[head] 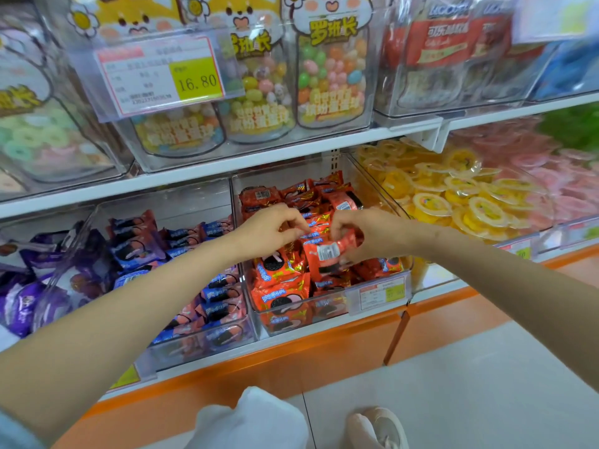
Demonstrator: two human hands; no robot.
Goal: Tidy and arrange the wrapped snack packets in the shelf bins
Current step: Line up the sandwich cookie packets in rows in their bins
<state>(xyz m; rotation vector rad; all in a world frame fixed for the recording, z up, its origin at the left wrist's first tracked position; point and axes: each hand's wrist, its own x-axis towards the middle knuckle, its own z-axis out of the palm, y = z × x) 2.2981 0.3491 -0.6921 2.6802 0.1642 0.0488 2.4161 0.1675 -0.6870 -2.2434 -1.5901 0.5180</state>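
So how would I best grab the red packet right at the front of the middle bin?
Probably from above, pinching its upper sealed edge: the front red packet sits against the clear bin wall with other packets crowding its sides, so only the top is free.

My left hand [275, 228] curls down among the red packets [282, 277] in the middle bin [291, 322]; its fingertips are lost behind the wrappers, so I can't tell whether they pinch one. My right hand [363, 234] covers the far end of the red packet [327, 254] it grips. The tag [382, 293] at that bin's front right corner is too blurred to read. The purple packets [22, 296] at the shelf's left end are cut by the picture's edge, as are my shoe [377, 427] and a white thing [256, 419] at the bottom. The pink rings [551, 196] at the shelf's right end are smeared.
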